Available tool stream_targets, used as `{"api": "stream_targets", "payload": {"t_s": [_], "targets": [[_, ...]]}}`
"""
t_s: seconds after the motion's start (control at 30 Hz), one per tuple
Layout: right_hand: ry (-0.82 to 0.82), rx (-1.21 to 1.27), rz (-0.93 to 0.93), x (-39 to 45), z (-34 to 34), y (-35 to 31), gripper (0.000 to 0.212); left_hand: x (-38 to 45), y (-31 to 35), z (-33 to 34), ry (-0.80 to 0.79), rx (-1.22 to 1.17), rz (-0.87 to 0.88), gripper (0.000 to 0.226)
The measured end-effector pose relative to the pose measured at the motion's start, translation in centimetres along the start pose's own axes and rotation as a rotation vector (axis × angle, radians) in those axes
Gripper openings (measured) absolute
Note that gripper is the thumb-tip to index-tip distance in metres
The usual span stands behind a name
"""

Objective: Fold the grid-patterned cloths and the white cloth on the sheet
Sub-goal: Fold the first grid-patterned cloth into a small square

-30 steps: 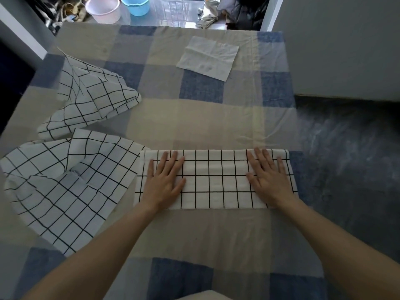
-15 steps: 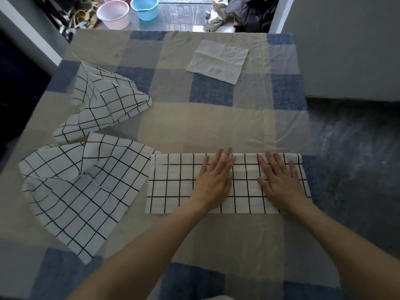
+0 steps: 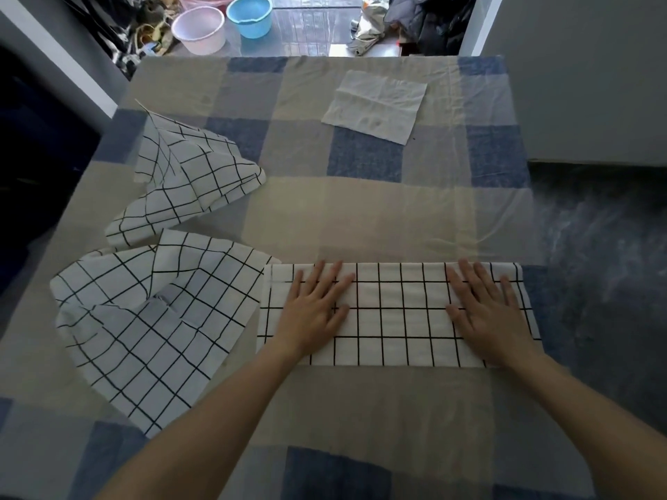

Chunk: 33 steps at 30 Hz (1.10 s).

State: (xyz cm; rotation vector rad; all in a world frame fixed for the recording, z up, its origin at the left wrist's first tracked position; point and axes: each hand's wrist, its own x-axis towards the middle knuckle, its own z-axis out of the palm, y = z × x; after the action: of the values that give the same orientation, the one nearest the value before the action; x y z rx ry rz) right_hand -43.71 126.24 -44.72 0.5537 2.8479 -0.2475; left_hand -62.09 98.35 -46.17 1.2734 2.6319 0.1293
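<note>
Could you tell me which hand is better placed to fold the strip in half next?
Probably the left hand. It lies flat near the folded grid cloth's left end, which sits free beside the crumpled grid cloth. The right hand can stay down as an anchor.

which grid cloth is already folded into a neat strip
The grid cloth under both hands, nearest the person; the other two on the left lie crumpled and loose.

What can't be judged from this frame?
- Head view: how many layers the folded strip has; only its top face shows.
- Cloth under the left hand and right hand: covered.
- Creased white cloth: single or folded, unclear.
- Elbows: cut off by the bottom edge.
</note>
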Motion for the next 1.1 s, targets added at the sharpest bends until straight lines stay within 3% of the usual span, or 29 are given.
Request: {"api": "stream_targets", "payload": {"t_s": [0.37,0.5,0.6,0.7,0.8,0.93,1.1], "targets": [[0.02,0.038,0.031,-0.7,-0.4,2.0,0.068,-1.6,-1.1,0.2,0.047,-0.01,-0.085,0.062],[0.267,0.138,0.089,0.2,-2.1,-2.5,0.056,-1.6,-0.9,0.1,0.043,-0.007,-0.097,0.063],[0.379,0.18,-0.045,1.5,-2.9,-9.7,0.047,-1.6,-0.9,0.0,0.039,-0.002,-0.096,0.063],[0.227,0.239,-0.15,3.1,-2.5,-16.5,0.053,-1.5,-1.0,-0.1,0.03,0.001,-0.107,0.064],[0.054,0.288,-0.14,4.1,-0.5,-19.4,0.06,-1.3,-0.8,0.1,0.031,-0.016,-0.111,0.065],[0.04,0.204,-0.118,4.1,1.1,-17.8,0.063,-1.4,-0.9,0.3,0.048,-0.011,-0.104,0.065],[0.055,0.149,0.072,3.4,0.9,-11.3,0.063,-1.3,-1.0,0.2,0.032,0.009,-0.097,0.065]]}}
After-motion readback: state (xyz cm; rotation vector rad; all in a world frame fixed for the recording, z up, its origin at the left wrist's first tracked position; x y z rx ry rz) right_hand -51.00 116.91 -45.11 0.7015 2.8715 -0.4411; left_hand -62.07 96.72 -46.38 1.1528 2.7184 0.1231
